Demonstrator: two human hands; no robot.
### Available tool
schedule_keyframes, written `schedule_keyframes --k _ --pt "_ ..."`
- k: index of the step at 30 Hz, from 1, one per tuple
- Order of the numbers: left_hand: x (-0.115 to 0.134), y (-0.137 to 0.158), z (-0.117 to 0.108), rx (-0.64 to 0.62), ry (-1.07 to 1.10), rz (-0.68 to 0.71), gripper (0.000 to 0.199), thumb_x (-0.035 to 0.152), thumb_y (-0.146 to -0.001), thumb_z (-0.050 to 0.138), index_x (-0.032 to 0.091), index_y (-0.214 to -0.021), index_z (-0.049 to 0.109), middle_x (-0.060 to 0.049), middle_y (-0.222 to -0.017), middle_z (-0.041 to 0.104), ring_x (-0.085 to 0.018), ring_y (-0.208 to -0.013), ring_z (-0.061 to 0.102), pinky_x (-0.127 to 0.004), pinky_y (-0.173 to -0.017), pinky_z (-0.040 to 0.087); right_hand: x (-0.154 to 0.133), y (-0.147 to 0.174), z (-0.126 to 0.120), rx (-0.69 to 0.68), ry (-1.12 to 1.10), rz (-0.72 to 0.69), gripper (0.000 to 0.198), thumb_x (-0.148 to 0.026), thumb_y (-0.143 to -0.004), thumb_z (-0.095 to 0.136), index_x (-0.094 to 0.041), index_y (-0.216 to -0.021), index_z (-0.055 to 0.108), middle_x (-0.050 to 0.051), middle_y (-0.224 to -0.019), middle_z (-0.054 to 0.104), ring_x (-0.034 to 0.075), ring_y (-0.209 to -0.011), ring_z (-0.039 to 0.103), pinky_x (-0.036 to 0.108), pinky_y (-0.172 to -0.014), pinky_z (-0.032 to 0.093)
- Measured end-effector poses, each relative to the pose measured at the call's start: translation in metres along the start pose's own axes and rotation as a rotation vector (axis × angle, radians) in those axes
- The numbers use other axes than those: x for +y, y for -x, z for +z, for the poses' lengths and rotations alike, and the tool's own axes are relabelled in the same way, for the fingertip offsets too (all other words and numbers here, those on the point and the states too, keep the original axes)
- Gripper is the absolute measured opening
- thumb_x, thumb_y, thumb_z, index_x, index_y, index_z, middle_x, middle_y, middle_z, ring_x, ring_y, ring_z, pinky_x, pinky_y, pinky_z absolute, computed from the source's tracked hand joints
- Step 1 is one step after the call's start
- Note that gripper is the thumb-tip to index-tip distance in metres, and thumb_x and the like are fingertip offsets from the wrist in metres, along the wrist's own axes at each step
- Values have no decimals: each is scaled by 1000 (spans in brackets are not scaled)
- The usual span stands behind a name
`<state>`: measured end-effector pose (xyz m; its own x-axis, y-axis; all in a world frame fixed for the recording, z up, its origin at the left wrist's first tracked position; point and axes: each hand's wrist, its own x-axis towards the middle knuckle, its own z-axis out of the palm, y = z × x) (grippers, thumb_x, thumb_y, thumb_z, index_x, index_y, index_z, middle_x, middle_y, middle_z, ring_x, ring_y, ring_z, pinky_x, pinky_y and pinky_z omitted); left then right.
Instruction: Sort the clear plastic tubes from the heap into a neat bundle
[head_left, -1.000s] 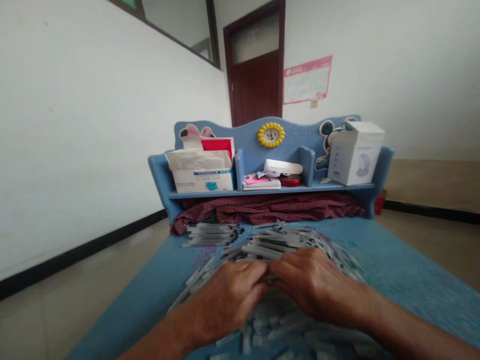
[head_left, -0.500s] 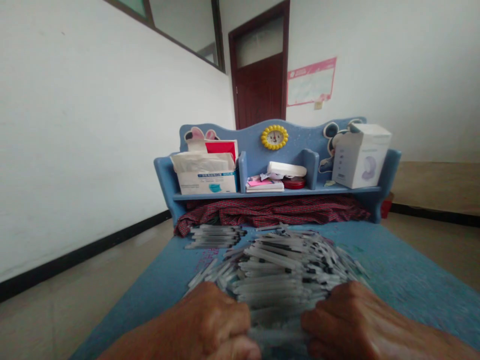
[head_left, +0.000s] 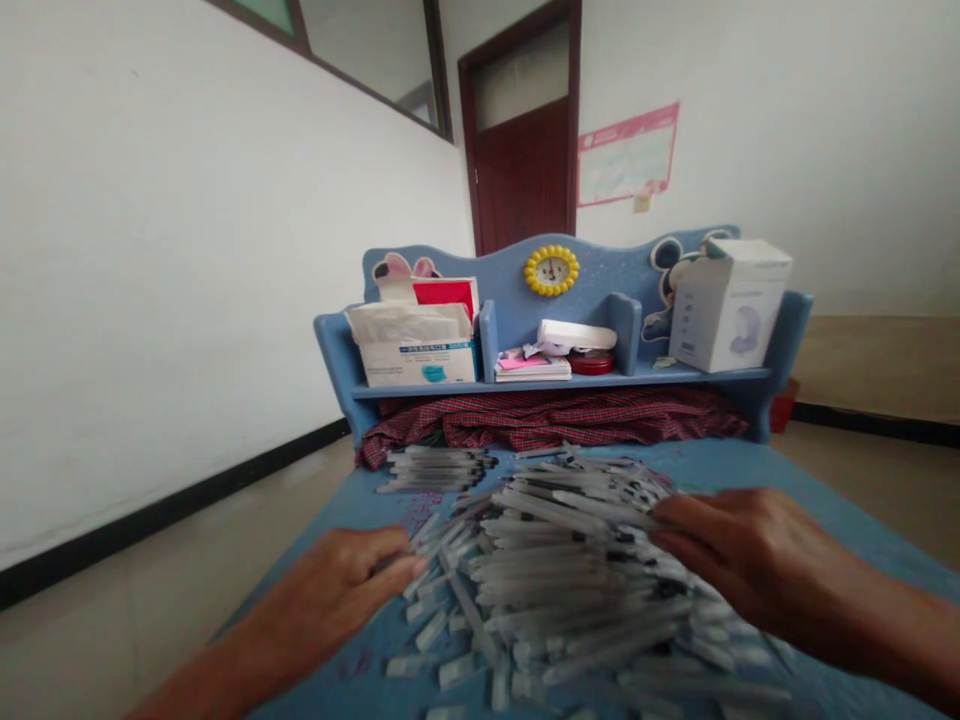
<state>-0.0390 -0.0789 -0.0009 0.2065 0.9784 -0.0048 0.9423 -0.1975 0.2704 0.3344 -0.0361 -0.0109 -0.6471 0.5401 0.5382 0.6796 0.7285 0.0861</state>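
Note:
A large heap of pens (head_left: 555, 580) with translucent whitish barrels and dark ends lies on the blue tabletop. My right hand (head_left: 750, 550) is at the heap's right side, thumb and fingers pinched on the end of a pen (head_left: 615, 510) that points left over the pile. To the left, my left hand (head_left: 352, 580) is closed in a pinch beside loose clear pen caps (head_left: 431, 632); a dark bit shows between its fingers, too blurred to name. Several pens (head_left: 435, 468) lie in a neat row behind the heap.
At the desk's back stands a blue shelf (head_left: 487, 340) with a mask box (head_left: 420, 360), a white box (head_left: 727, 310), papers and a red round tin (head_left: 592, 362). Checked cloth (head_left: 547, 418) is bunched under it. A yellow flower-shaped clock (head_left: 551, 271) is on the backboard.
Both hands have moved apart and away from me, from the near edge of the heap to its two sides. More caps and pens at the front now show.

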Motion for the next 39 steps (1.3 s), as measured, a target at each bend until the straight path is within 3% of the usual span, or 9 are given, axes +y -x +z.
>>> schedule_keyframes --k 2,5,11,16,20,28,35,39 --pt "20 -26 -5 19 -71 24 37 38 -89 36 17 -68 58 0 -65 60 -15 -64 56 -22 -57 36 1 -30 11 -77 81 23 32 -34 -94 39 -19 -71 56 -2 -53 57 9 -42 47 27 -46 19" --pt "26 -52 6 65 -188 46 28 33 -86 41 16 -73 61 -3 -71 62 -17 -68 58 -23 -59 37 3 -61 29 -192 183 70 28 -33 -92 40 -19 -77 59 2 -57 63 12 -47 54 27 -47 16" --pt "19 -69 22 47 -217 10 20 33 -76 57 19 -88 66 -4 -80 66 -20 -74 61 -24 -61 39 5 -72 48 -246 186 55 26 -33 -90 43 -20 -77 61 4 -64 68 15 -53 61 26 -48 19" --pt "7 -75 8 61 -230 -32 29 38 -80 53 19 -98 64 -4 -89 67 -19 -79 61 -23 -64 40 7 -67 51 -173 212 127 32 -39 -90 42 -20 -75 62 5 -62 67 17 -53 60 26 -47 18" --pt "-4 -85 0 67 -326 -103 17 20 -79 49 17 -82 65 -5 -80 66 -19 -78 62 -24 -63 40 11 -63 56 -104 180 159 33 -39 -90 43 -20 -70 62 4 -60 66 17 -51 59 26 -47 18" --pt "6 -103 12 5 -459 -94 22 3 -71 47 14 -76 65 -14 -91 67 -27 -89 61 -32 -71 43 15 -53 61 -15 63 178 35 -37 -90 40 -22 -68 63 2 -58 66 15 -50 61 26 -49 24" --pt "-3 -104 11 -14 -464 -88 16 8 -70 50 17 -65 62 -7 -74 65 -22 -76 61 -28 -63 42 21 -46 62 40 40 195 34 -37 -90 41 -22 -69 64 2 -58 66 14 -51 61 25 -49 28" --pt "-6 -99 6 32 -463 -31 11 13 -74 50 17 -72 61 -7 -83 64 -22 -83 60 -28 -67 43 20 -45 61 92 -1 189 38 -38 -91 39 -20 -66 61 2 -57 64 13 -51 60 24 -50 30"
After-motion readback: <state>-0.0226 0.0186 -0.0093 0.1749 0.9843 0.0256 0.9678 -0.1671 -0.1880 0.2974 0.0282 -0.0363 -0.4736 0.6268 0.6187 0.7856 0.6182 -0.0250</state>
